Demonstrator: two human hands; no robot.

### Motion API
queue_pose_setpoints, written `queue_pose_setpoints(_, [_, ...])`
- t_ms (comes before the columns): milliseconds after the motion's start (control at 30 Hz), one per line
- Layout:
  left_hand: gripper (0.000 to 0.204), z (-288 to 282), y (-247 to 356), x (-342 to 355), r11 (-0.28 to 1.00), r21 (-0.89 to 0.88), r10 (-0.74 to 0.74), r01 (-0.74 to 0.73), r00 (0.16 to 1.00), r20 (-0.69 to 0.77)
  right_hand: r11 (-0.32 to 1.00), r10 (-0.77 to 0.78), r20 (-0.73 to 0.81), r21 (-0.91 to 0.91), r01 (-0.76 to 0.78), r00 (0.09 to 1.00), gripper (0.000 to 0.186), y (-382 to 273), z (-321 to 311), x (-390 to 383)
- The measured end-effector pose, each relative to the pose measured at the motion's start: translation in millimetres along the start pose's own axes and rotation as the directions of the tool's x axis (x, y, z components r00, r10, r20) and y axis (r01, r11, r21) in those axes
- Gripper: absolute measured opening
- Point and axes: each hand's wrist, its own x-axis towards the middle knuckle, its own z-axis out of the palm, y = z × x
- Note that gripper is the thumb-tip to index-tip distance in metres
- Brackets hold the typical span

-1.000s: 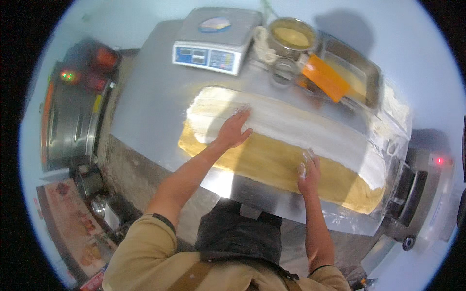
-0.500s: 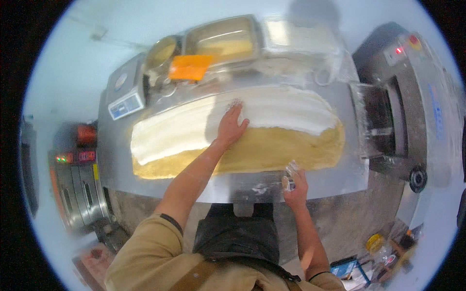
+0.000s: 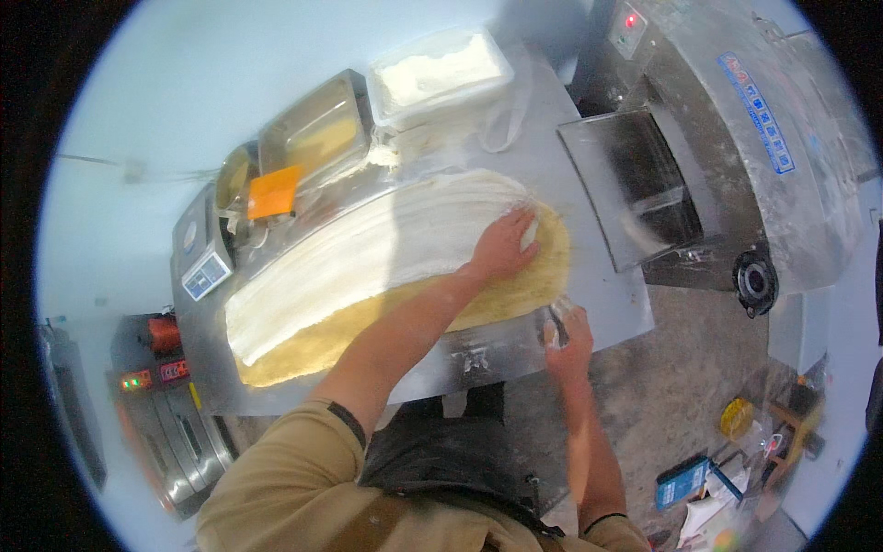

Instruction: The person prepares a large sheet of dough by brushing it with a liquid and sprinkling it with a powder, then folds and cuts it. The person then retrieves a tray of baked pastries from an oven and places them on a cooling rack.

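Our right hand (image 3: 566, 333) sits at the near edge of the steel counter (image 3: 598, 304), fingers closed on a small scraper (image 3: 555, 324) beside the dough. Our left hand (image 3: 504, 244) lies flat, fingers spread, on the long dough sheet (image 3: 386, 267), at its right end where white filling covers it. Beyond stand a metal tray (image 3: 317, 133), a flour tub (image 3: 441, 74) and a scale (image 3: 204, 267).
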Motion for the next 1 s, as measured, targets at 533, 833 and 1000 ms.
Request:
queue_pose_setpoints(533, [0.080,-62.9,-7.5,-142.2,0.997,0.066,-0.037,0.038,0.999,-0.017,0.883,-0.056,0.378,-0.414,0.223,0.924,0.084,26.9,69.6,133.0])
queue_pose_setpoints(833, [0.086,-162.8,-67.4,-392.5,0.714,-0.080,-0.668,0.695,0.643,-0.375,0.865,-0.230,0.528,-0.274,0.421,0.817,0.077,-75.8,200.5,95.2])
queue_pose_setpoints(1000, [0.084,-221.5,-107.5,-504.6,0.606,-0.114,-0.686,0.787,0.445,-0.575,0.843,-0.310,0.624,-0.169,0.511,0.717,0.075,-172.3,320.4,48.9])
